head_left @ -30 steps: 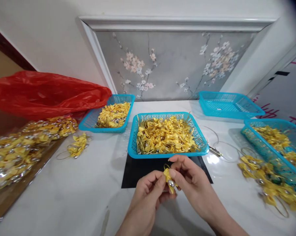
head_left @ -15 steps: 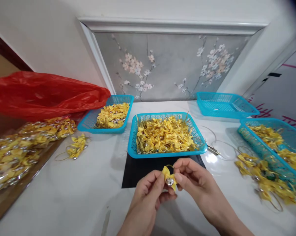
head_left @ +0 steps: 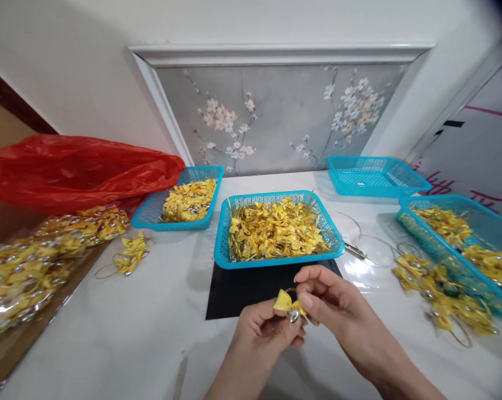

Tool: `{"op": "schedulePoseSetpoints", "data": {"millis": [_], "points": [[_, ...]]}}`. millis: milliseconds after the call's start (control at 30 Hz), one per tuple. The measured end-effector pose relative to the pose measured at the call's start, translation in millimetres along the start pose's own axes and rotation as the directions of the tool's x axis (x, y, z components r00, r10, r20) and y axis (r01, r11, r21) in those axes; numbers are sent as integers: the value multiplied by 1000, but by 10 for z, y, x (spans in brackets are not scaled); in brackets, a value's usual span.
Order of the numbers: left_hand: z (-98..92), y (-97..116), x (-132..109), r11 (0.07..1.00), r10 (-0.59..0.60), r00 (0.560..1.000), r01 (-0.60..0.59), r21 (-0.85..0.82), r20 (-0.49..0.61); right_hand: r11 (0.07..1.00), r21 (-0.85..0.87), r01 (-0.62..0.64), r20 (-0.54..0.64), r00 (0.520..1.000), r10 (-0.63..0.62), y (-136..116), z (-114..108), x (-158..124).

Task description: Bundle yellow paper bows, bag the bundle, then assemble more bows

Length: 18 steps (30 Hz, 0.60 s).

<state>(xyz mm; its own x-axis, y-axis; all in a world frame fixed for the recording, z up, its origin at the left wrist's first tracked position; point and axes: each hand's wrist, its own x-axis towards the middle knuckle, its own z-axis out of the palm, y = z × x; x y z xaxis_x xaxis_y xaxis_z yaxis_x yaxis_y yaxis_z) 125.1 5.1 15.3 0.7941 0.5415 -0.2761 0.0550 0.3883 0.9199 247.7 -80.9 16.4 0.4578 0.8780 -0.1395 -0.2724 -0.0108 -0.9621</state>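
Observation:
A small yellow ribbon bow with a silver bell [head_left: 285,301] is held up between my two hands, low in the middle of the view. From below and the left, my left hand [head_left: 264,338] pinches it near the bell. The thumb and forefinger of my right hand [head_left: 333,304] close on the bow's right side, where a thin gold cord loops up behind. Just beyond, a blue basket [head_left: 280,263] heaped with similar yellow bows stands on a black mat [head_left: 230,291]. The fingertips under the bow are partly hidden.
Left are a blue basket of bows [head_left: 171,225], a red plastic bag [head_left: 80,172], bagged bows [head_left: 26,272] and a loose bunch [head_left: 130,254]. Right are a blue tray [head_left: 376,190], another basket [head_left: 455,258], strung bows [head_left: 445,294] and a small metal tool [head_left: 355,251] beside a cord.
The bow has turned, its bell now facing lower right. My left thumb has shifted from the bow's left wing down below the bell. The whole view has shifted slightly.

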Motion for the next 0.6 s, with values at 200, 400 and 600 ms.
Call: {"op": "schedulePoseSetpoints", "data": {"millis": [200,400,600], "points": [[-162,88,-83,998,-54,998,55,-14,44,991,-126,47,41,998,-42,-46,-44,-16],[-117,119,-118,985,-108,993,100,-141,-55,988,-151,24,116,993,-7,-100,-47,-8],[10,141,-124,963,-113,993,103,-249,-27,983,-170,71,107,993,-53,-92,-33,-66]]}}
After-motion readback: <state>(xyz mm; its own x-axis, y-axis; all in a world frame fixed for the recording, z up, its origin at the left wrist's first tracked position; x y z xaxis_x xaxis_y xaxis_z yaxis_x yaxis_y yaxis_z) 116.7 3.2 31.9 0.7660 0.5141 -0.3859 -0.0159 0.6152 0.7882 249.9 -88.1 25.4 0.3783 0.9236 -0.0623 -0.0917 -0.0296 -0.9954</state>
